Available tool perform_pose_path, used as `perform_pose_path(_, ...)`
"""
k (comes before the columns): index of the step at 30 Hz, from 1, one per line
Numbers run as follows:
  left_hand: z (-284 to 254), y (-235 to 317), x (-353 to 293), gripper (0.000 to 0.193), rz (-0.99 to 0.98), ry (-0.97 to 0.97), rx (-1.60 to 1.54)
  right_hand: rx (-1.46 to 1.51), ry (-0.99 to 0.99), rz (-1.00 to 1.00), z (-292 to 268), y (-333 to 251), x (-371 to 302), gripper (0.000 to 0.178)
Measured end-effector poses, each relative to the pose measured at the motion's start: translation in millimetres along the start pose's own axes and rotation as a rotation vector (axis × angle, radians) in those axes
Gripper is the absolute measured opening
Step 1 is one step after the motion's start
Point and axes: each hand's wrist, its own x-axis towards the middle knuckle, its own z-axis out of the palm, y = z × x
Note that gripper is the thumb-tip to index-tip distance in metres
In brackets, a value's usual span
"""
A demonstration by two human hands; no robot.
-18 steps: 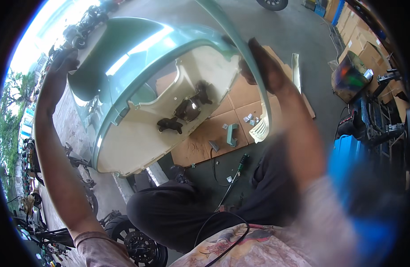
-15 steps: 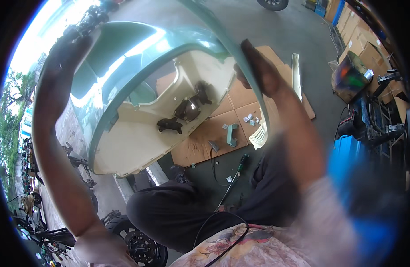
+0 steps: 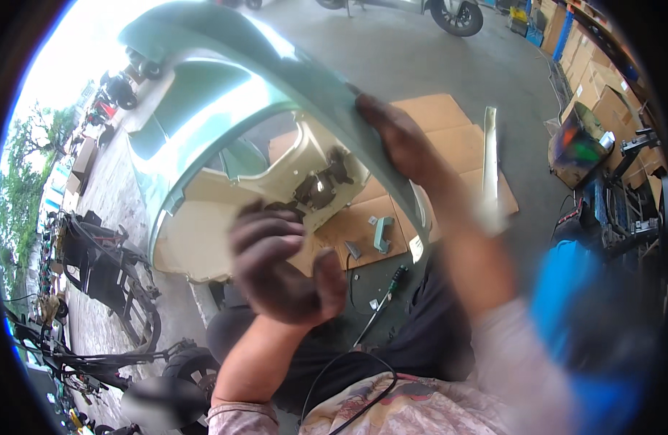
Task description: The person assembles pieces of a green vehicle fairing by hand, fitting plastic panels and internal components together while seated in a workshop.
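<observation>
A large pale green scooter body panel [image 3: 225, 94] with a cream inner side is held up in front of me. My right hand [image 3: 399, 138] grips its right edge, fingers wrapped over the rim. My left hand [image 3: 279, 264] is off the panel, lower and nearer to me, fingers curled with nothing visible in them, just in front of the cream inner face [image 3: 203, 232]. Black fittings [image 3: 316, 185] sit on the panel's inner side.
Cardboard sheets [image 3: 450, 138] lie on the concrete floor with a small green bracket [image 3: 382, 233], a screwdriver [image 3: 381, 301] and a pale strip [image 3: 489, 152]. Stripped scooter frames [image 3: 109, 268] stand at left, stacked boxes [image 3: 587, 80] at right, a wheel [image 3: 461, 16] at top.
My left hand let go of the panel's upper left edge and came down toward the middle. The panel tilted and now hangs from my right hand alone.
</observation>
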Motion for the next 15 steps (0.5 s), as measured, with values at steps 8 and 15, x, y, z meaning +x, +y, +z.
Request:
perform_pose_path(8,55.4,-37.5,46.4,0.044,-0.604,-0.005,-0.024,-0.068,-0.002,0.019,-11.4,-6.8,-9.4,0.072)
perform_pose_path(15,56.3,-56.7,63.9,0.027,-0.742,0.069,0.007,-0.019,-0.048,0.031,-5.2,-5.8,-16.3,0.074)
